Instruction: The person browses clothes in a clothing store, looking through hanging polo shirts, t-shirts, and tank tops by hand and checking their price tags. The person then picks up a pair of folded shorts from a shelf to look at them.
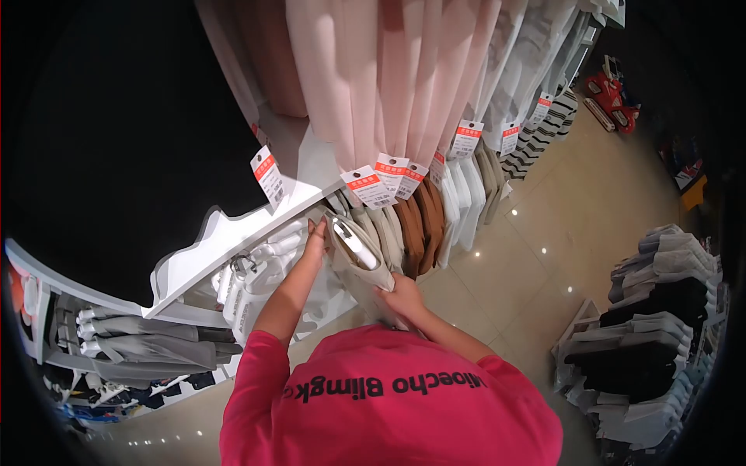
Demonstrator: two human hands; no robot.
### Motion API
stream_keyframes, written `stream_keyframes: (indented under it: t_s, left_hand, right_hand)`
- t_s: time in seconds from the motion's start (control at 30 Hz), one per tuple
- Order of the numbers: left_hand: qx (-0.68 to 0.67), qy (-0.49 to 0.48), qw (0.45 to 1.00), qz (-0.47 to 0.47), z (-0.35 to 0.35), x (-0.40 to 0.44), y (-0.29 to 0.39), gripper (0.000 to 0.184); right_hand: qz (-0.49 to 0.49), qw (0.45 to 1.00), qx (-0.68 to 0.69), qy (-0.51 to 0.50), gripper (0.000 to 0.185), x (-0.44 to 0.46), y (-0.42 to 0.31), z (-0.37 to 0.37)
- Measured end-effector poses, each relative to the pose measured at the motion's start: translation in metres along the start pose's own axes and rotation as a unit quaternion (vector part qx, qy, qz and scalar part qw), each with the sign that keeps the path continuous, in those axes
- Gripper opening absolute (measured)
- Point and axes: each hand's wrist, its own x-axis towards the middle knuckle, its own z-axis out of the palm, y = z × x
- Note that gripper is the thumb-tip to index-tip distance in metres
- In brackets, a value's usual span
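A beige garment [351, 273] hangs in front of me, with a white hanger [355, 244] showing through its open top. My left hand [316, 235] is closed on the garment's upper left edge, close to the shelf. On the lower right side of the same garment, my right hand [401, 294] grips the fabric, thumb toward the hanger. Beyond it hang more beige garments [384, 230], then brown garments [420, 225] and white ones [464, 198]. The garment's lower part is hidden behind my body.
Pale pink garments [388, 85] hang above, with price tags [370, 185] dangling over the lower row. A white shelf edge [225, 268] runs at left. Grey garments [155, 346] hang at far left. Another clothes rack [645, 342] stands at right on the tiled floor [505, 272].
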Motion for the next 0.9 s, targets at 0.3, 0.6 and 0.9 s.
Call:
stream_keyframes:
  t_s: [0.3, 0.6, 0.9]
  left_hand:
    - [-0.030, -0.016, 0.998, 0.050, -0.008, 0.066, 0.004, 0.062]
    - [-0.004, 0.018, 1.000, -0.005, -0.003, 0.052, 0.008, 0.043]
    - [-0.078, -0.034, 0.995, 0.047, -0.026, 0.079, 0.025, 0.041]
  right_hand:
    - [0.010, 1.000, -0.010, -0.007, 0.036, 0.032, -0.017, 0.001]
    - [0.026, 0.998, 0.040, -0.031, 0.035, 0.050, 0.006, 0.035]
    - [0.069, 0.992, 0.047, -0.094, 0.040, 0.097, -0.037, 0.037]
